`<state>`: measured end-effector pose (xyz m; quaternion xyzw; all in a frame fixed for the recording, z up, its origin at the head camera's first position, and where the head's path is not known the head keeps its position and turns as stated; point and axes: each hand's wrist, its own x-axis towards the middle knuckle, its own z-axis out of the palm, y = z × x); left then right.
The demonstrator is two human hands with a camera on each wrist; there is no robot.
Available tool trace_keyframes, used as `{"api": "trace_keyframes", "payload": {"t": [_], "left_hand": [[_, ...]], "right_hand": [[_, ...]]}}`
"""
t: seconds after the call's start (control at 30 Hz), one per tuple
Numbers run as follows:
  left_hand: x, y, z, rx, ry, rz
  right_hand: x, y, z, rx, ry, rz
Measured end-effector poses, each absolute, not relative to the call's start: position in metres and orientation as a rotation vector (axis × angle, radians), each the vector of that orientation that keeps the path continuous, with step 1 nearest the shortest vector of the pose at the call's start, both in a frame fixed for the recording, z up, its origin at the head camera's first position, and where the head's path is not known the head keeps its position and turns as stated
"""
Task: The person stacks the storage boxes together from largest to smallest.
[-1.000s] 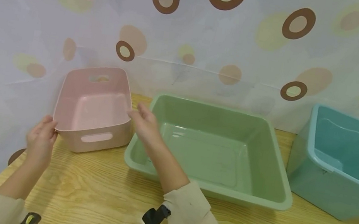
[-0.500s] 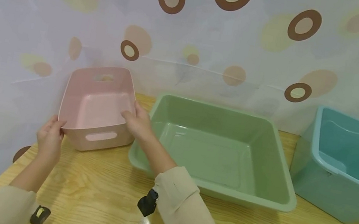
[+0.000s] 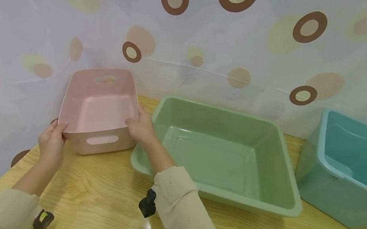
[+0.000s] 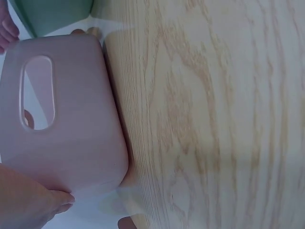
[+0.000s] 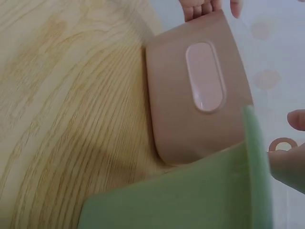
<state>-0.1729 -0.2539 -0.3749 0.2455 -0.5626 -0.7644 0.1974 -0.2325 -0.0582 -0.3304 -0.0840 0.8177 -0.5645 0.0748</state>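
The pink bin (image 3: pixel 106 112) with oval handle holes stands at the left of the table, against the patterned sheet. At its near left corner my left hand (image 3: pixel 51 145) grips the rim, thumb over the edge; the left wrist view shows this hand (image 4: pixel 28 202) against the bin's side (image 4: pixel 81 119). My right hand (image 3: pixel 142 126) holds the bin's right rim near the front corner, thumb inside and fingers outside. In the right wrist view the bin's end (image 5: pixel 171 90) faces the camera, and part of my right hand (image 5: pixel 290 164) shows at the edge.
Right beside the pink bin stands a wide green basin (image 3: pixel 214 195), its left rim close under my right hand. A blue-green bin (image 3: pixel 343 196) is at the far right. A patterned sheet (image 3: pixel 196 32) hangs behind the wooden table (image 3: pixel 94 196).
My right hand has come down from above the green basin's left edge onto the pink bin's right rim. My left hand stays at the bin's corner, and the head view has shifted slightly.
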Motion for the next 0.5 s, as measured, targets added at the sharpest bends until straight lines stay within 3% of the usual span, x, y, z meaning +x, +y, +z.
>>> {"api": "trace_keyframes", "payload": {"t": [0.5], "left_hand": [[-0.1722, -0.2577, -0.3812, 0.704, -1.808, -2.021]], "right_hand": [[-0.2338, -0.0602, -0.3383, -0.370, 2.529, -1.648]]}}
